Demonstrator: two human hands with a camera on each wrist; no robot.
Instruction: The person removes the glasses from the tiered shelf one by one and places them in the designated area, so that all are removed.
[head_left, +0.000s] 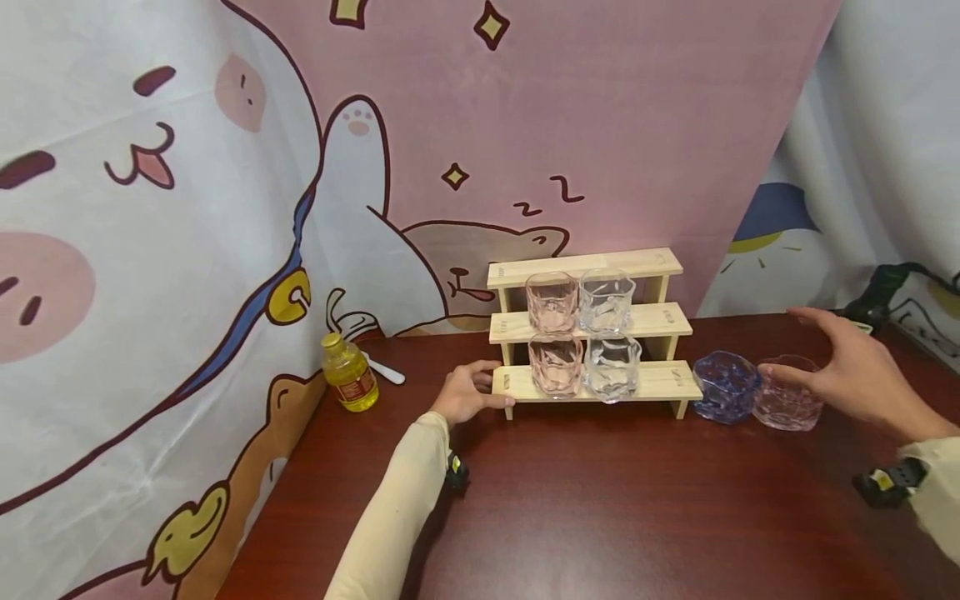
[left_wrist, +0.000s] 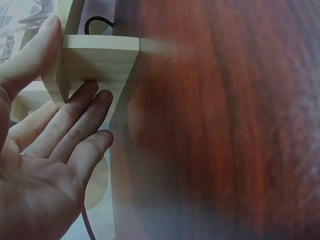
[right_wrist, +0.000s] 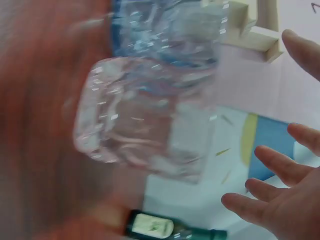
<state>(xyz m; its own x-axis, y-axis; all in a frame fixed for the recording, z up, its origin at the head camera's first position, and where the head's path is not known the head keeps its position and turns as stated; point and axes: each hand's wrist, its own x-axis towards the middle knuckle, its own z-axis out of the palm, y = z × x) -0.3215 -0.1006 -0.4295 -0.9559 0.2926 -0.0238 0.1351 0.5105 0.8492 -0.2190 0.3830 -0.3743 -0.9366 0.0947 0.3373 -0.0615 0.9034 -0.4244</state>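
Note:
A three-step wooden stand (head_left: 660, 382) holds two pinkish glasses (head_left: 555, 367) on the left and two clear glasses (head_left: 611, 367) on the right, one of each on the lowest and middle steps. At the lowest step's left end, my left hand (head_left: 467, 393) grips the wood, thumb at the front and fingers round the end. My right hand (head_left: 862, 375), fingers spread and holding nothing, hovers beside a pink glass (head_left: 787, 408). That glass stands against a blue glass (head_left: 723, 387), just right of the stand. Both show large in the right wrist view.
On the left stand a yellow-capped bottle of yellow liquid (head_left: 350, 379) and a white-handled utensil (head_left: 386, 369) behind it. A dark green bottle (right_wrist: 152, 226) is at the far right. Printed cloth (head_left: 600, 108) hangs behind the dark red table (head_left: 600, 500).

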